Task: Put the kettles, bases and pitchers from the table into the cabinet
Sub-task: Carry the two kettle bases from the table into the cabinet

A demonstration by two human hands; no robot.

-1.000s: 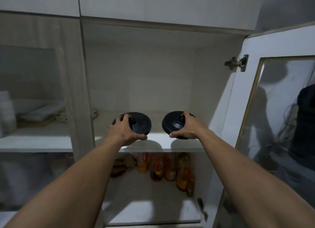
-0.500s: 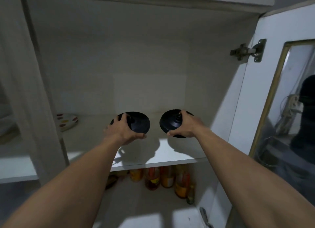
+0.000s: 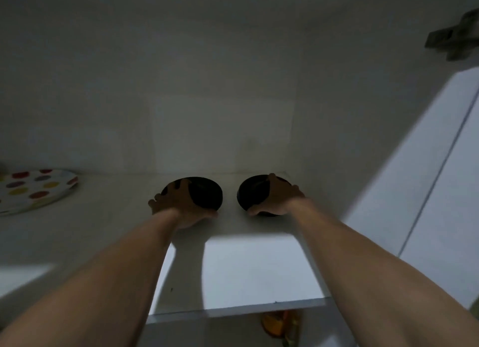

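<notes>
Two round black kettle bases are deep inside the white cabinet, near the back of its shelf point(image 3: 248, 263). My left hand point(image 3: 178, 206) grips the left base point(image 3: 206, 195) from its near left side. My right hand point(image 3: 278, 200) grips the right base point(image 3: 252, 193) from its right side. Both bases sit low, at or just above the shelf surface; whether they touch it I cannot tell. The interior is dark, so details of the bases are hidden.
A white plate with coloured dots point(image 3: 33, 188) lies on the shelf at the far left. The open cabinet door point(image 3: 420, 191) stands to the right, its hinge point(image 3: 452, 42) above. Bottles point(image 3: 281, 326) show on the shelf below.
Both hands have carried the bases from the shelf's front edge deep into the cabinet, toward the back wall. The camera has moved in close, so the shelf fills the view.
</notes>
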